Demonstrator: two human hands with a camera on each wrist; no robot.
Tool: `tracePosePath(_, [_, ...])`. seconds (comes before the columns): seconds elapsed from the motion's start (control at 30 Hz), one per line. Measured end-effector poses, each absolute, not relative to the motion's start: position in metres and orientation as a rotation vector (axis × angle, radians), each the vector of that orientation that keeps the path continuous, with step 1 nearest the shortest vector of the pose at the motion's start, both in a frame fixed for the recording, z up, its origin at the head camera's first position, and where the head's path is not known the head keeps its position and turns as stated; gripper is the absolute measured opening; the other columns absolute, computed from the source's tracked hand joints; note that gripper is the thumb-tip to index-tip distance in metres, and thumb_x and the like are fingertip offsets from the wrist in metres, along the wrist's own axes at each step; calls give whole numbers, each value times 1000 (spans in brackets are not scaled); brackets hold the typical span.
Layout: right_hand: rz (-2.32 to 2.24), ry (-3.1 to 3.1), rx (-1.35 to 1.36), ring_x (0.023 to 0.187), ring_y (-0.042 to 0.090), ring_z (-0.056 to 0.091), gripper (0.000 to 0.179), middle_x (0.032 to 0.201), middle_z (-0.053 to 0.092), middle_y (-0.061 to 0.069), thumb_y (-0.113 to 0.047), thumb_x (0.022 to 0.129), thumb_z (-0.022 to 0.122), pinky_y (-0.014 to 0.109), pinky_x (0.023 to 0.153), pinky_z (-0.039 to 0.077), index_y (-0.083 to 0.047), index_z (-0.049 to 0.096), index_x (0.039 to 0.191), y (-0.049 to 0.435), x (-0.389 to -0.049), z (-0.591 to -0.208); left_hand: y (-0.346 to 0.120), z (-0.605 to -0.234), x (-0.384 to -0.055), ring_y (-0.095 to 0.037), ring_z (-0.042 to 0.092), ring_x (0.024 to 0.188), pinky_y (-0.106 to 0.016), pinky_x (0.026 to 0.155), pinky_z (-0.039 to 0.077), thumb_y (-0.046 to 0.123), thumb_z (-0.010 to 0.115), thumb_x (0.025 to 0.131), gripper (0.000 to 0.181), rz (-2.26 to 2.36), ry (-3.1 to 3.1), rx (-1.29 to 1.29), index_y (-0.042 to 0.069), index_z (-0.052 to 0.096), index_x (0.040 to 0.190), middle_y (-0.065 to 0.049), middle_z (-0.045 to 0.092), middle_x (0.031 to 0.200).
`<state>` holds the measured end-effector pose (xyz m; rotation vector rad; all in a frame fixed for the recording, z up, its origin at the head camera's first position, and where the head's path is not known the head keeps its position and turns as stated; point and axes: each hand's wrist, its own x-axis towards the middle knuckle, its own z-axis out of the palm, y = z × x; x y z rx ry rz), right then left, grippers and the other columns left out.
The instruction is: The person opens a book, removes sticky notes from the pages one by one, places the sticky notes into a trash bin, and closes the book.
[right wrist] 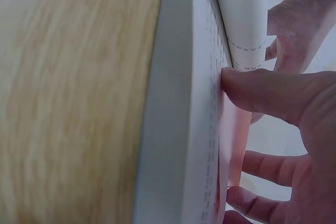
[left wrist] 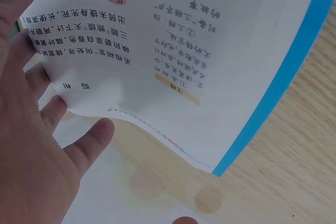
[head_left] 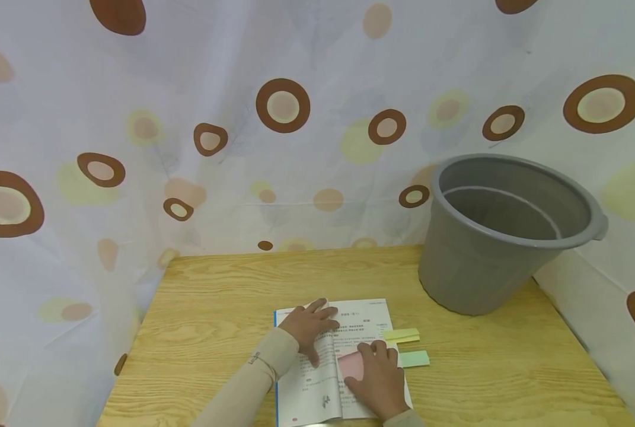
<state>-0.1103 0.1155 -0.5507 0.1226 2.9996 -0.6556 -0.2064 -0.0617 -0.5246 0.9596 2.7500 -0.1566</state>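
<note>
An open book (head_left: 362, 314) with printed pages and a blue left edge lies on the wooden table. My left hand (head_left: 306, 326) rests across it near the fold, fingers spread; in the left wrist view the page (left wrist: 173, 30) curves up beside that hand. On the right page lies a pink sticky note (head_left: 351, 366). My right hand (head_left: 380, 379) presses on this note with its thumb and fingertips spread apart, covering its right part. A yellow sticky tab (head_left: 402, 336) and a green sticky tab (head_left: 415, 359) stick out past the book's right edge.
A large grey bucket (head_left: 466, 267) stands at the table's back right. Behind the wooden table (head_left: 232, 284) hangs a white curtain (head_left: 317, 148) patterned with brown, peach and yellow spots; it also runs along both sides.
</note>
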Motion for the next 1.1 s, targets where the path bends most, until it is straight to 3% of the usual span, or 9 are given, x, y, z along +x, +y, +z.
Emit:
tracePosePath(0.23, [-700, 3042, 103, 113, 36, 51, 41, 124, 55, 13, -27, 83, 76, 54, 78, 56, -11, 66, 119, 119, -109, -553, -62, -527, -209, -17, 20, 155, -44, 121, 38, 53, 89, 59, 94, -150, 2744, 969, 43, 48, 143, 17, 32, 161])
tracePosePath(0.5, [-830, 3116, 89, 105, 29, 53, 10, 113, 60, 10, -13, 87, 70, 47, 85, 56, -12, 68, 97, 125, -110, -559, -64, -529, -210, -17, 20, 156, -46, 122, 36, 52, 90, 58, 95, -119, 2750, 962, 42, 48, 143, 16, 32, 162])
tracePosePath(1.1, [-1084, 3043, 100, 107, 31, 58, 5, 108, 66, 9, -16, 91, 66, 51, 96, 50, -12, 69, 93, 138, -108, -552, -64, -523, -206, -17, 21, 155, -45, 121, 38, 51, 90, 59, 94, -101, 2740, 960, 41, 49, 143, 16, 33, 161])
